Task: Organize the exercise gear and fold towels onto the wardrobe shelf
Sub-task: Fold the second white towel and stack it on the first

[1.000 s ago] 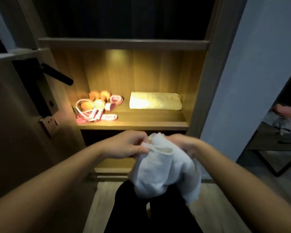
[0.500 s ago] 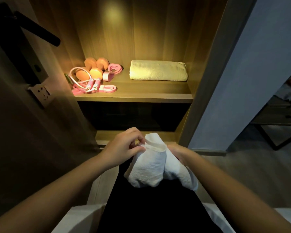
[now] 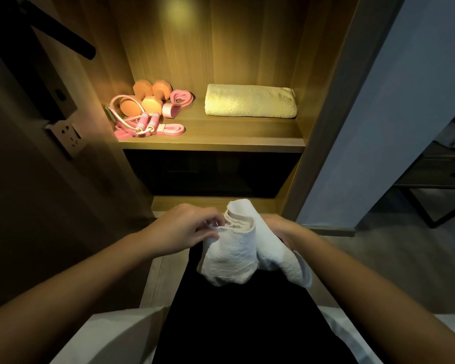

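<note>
1. Since the white towel [image 3: 231, 254] hangs bunched in mid-air below the front edge of the shelf [image 3: 213, 146], loose layers could slip from a thin pinch and undo the fold.
2. Head view: left hand [image 3: 185, 228] pinches the towel's top hem; right hand [image 3: 283, 229] lies against its right side, fingers hidden, grasp unclear.

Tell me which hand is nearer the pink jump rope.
Left. The left hand is below the jump rope; the right hand is farther right, behind the white towel.
</note>
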Demonstrator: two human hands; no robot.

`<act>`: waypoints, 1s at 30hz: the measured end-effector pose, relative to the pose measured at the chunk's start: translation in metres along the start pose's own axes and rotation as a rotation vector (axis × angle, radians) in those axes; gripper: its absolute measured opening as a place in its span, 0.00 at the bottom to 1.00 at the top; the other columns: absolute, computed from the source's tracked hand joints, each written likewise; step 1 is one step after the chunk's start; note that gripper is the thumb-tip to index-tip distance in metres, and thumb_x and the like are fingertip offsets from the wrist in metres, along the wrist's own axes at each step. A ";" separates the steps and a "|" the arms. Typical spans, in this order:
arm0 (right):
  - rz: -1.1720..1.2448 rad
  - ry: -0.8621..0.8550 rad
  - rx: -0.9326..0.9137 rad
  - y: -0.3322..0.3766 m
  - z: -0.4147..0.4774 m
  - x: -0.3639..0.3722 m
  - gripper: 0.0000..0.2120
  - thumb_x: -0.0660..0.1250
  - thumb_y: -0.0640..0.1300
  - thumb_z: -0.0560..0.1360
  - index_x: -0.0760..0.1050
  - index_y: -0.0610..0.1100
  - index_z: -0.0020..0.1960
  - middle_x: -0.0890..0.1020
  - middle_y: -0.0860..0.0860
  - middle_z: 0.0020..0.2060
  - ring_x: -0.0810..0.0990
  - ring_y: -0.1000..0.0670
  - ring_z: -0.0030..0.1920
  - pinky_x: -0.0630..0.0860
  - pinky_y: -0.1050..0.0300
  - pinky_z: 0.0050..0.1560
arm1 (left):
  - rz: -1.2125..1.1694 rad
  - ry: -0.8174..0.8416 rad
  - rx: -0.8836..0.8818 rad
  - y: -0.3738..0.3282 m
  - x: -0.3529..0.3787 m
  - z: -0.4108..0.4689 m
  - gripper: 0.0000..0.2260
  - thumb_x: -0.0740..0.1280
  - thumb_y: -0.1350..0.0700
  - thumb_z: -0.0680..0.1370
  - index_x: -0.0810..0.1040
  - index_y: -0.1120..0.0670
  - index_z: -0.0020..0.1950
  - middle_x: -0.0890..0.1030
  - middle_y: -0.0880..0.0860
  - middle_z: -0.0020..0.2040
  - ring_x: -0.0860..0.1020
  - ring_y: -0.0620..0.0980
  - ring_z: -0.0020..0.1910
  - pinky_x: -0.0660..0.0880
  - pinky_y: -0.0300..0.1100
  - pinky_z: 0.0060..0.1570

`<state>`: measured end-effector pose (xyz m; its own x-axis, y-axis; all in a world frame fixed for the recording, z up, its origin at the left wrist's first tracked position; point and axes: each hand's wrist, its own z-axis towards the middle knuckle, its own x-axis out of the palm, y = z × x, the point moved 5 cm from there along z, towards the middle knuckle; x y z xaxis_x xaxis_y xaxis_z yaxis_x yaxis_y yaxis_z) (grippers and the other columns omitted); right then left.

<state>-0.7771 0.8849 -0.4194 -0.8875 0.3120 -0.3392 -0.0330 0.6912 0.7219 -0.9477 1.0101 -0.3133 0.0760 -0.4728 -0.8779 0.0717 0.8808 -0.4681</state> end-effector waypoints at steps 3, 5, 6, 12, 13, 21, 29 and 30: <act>-0.161 -0.031 0.081 -0.003 0.000 -0.005 0.08 0.64 0.56 0.78 0.75 0.52 0.47 0.78 0.51 0.52 0.77 0.47 0.49 0.74 0.52 0.51 | -0.096 0.230 -0.105 0.002 0.009 -0.006 0.10 0.71 0.47 0.75 0.78 0.47 0.55 0.80 0.41 0.46 0.78 0.38 0.45 0.77 0.39 0.44; -0.245 -0.020 0.119 -0.009 0.001 -0.011 0.17 0.62 0.60 0.77 0.73 0.51 0.58 0.77 0.52 0.57 0.78 0.48 0.51 0.75 0.54 0.47 | -0.118 0.378 -0.186 0.002 0.013 -0.010 0.09 0.72 0.49 0.75 0.79 0.49 0.53 0.82 0.45 0.47 0.80 0.40 0.45 0.79 0.44 0.48; -0.231 -0.034 0.123 -0.009 0.000 -0.017 0.21 0.62 0.63 0.76 0.73 0.48 0.59 0.79 0.51 0.55 0.79 0.48 0.51 0.76 0.54 0.45 | -0.107 0.422 -0.217 0.005 0.010 -0.013 0.07 0.72 0.51 0.75 0.80 0.50 0.51 0.82 0.46 0.46 0.81 0.40 0.44 0.79 0.46 0.49; 0.152 -0.349 -0.257 0.030 -0.040 -0.139 0.10 0.64 0.51 0.79 0.78 0.44 0.52 0.81 0.45 0.49 0.82 0.53 0.39 0.77 0.58 0.36 | 0.262 0.380 -0.304 0.021 -0.088 0.012 0.06 0.71 0.56 0.76 0.78 0.50 0.52 0.77 0.50 0.51 0.77 0.46 0.50 0.75 0.40 0.51; 0.137 -0.391 -0.327 0.046 -0.051 -0.158 0.10 0.65 0.50 0.79 0.77 0.43 0.53 0.81 0.45 0.48 0.81 0.54 0.39 0.77 0.57 0.37 | 0.341 0.379 -0.284 0.019 -0.104 0.024 0.08 0.70 0.55 0.76 0.78 0.53 0.54 0.78 0.51 0.52 0.76 0.47 0.50 0.74 0.40 0.51; 0.095 -0.832 -0.743 0.185 -0.137 -0.270 0.07 0.69 0.46 0.77 0.72 0.46 0.46 0.76 0.46 0.43 0.76 0.48 0.44 0.76 0.51 0.43 | 0.861 -0.077 -0.130 -0.036 -0.260 0.096 0.10 0.70 0.50 0.76 0.79 0.53 0.54 0.79 0.51 0.50 0.77 0.52 0.47 0.77 0.50 0.48; -0.096 -1.008 -0.818 0.238 -0.169 -0.288 0.09 0.69 0.46 0.76 0.73 0.41 0.48 0.75 0.43 0.42 0.73 0.47 0.43 0.71 0.52 0.43 | 0.777 -0.293 -0.135 -0.062 -0.310 0.097 0.02 0.69 0.57 0.77 0.78 0.51 0.48 0.79 0.51 0.44 0.78 0.50 0.42 0.77 0.49 0.44; -0.041 -1.066 -0.870 0.242 -0.174 -0.289 0.08 0.68 0.46 0.76 0.72 0.42 0.47 0.74 0.43 0.41 0.71 0.48 0.42 0.70 0.53 0.42 | 0.743 -0.425 -0.106 -0.061 -0.319 0.095 0.02 0.69 0.57 0.77 0.77 0.52 0.47 0.79 0.52 0.43 0.77 0.51 0.41 0.77 0.49 0.42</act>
<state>-0.6082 0.8489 -0.0413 -0.1131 0.9187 -0.3783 -0.6754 0.2082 0.7075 -0.8818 1.1046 0.0052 0.4336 0.2752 -0.8580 -0.2360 0.9537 0.1866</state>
